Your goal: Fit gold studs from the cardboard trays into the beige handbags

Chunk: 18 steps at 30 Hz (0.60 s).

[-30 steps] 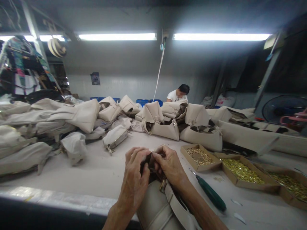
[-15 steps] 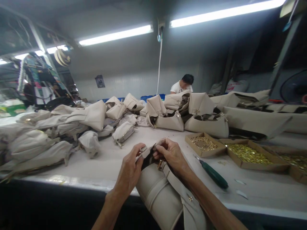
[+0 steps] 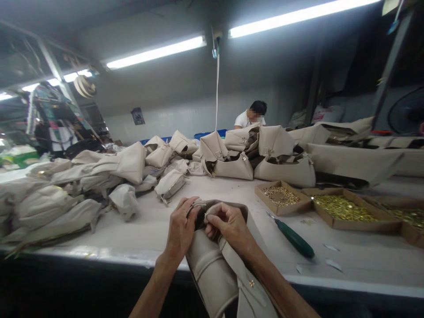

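A beige handbag (image 3: pixel 212 269) lies tilted over the table's front edge, its dark opening between my hands. My left hand (image 3: pixel 181 227) is closed on the bag's rim at the left of the opening. With thumb and fingers pinched, my right hand (image 3: pixel 228 225) holds a small part at the opening, too hidden to name. A wide beige strap (image 3: pixel 241 269) with a gold stud runs down from beneath my right hand. On the table to the right lies an awl-like tool with a green handle (image 3: pixel 296 238).
Cardboard trays hold small gold fittings (image 3: pixel 281 196) and yellow-gold pieces (image 3: pixel 344 211) at right. Beige bags (image 3: pixel 285 170) line the back; a heap of beige bag pieces (image 3: pixel 59 212) covers the left. A person (image 3: pixel 251 115) in white sits beyond. White scraps (image 3: pixel 333 265) lie near the tool.
My hands and the bag have shifted slightly left. The bag's far edge now shows behind my right hand, and the gold buckle by the strap is covered.
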Available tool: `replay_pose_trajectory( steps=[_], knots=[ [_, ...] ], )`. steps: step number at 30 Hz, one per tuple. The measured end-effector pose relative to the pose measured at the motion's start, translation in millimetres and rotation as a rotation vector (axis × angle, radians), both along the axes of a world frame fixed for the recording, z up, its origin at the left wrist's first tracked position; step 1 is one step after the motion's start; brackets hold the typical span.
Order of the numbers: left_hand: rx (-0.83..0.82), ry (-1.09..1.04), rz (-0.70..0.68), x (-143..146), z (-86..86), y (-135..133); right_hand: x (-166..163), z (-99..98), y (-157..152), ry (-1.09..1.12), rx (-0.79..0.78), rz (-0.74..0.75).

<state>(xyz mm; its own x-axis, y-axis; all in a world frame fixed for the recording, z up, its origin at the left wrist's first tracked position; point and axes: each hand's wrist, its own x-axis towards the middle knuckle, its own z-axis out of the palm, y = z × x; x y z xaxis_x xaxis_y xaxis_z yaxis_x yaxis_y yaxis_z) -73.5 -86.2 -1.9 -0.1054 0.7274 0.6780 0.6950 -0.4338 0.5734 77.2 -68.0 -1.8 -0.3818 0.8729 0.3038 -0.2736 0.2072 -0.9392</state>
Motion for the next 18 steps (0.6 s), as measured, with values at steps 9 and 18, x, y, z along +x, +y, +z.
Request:
replay_pose_trajectory(
  steps=[9,18],
  knots=[
    [-0.053,-0.025,-0.016,5,0.7,9,-7,-19.6,6,-0.120,0.212,-0.333],
    [-0.123,-0.102,-0.096,9,2.2,12,-11,-23.3,10,-0.187,0.357,-0.451]
  ],
)
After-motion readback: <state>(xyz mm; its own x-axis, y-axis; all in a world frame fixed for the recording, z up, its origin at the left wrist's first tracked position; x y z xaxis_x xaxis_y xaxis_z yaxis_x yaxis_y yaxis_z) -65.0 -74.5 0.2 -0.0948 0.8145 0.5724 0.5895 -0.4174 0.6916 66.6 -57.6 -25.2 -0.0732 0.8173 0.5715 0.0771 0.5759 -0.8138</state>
